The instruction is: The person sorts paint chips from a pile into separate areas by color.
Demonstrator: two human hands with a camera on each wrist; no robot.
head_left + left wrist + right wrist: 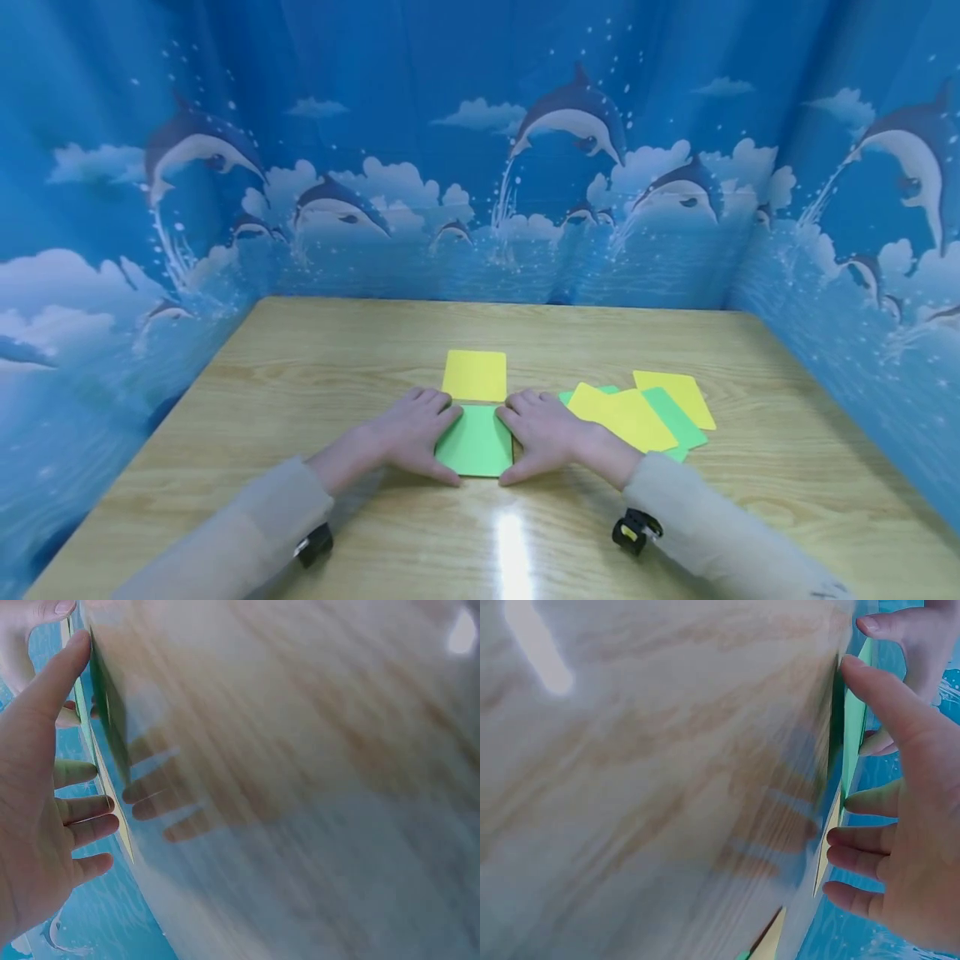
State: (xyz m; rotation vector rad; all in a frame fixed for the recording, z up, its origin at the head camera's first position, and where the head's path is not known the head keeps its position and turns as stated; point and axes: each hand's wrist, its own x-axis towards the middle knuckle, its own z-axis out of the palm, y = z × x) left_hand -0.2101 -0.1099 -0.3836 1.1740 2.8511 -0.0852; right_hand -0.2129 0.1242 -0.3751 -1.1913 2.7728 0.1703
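A green square card (474,442) lies between my two hands near the middle of the wooden table. My left hand (420,433) grips its left side, with the thumb at the near corner and the forefinger towards the far corner. On the opposite side my right hand (543,437) holds it the same way. Both hands' other fingers stretch forward, loosely spread. In the right wrist view, the green card (851,735) stands apart from its dark reflection, so it looks slightly raised. Just beyond it, a yellow square card (475,375) lies flat.
Right of my right hand, several yellow cards (626,417) and green cards (678,421) overlap in a loose spread. The glossy wooden table (337,333) reflects a bright light near its front. A blue dolphin-print curtain (420,125) encloses the back and sides.
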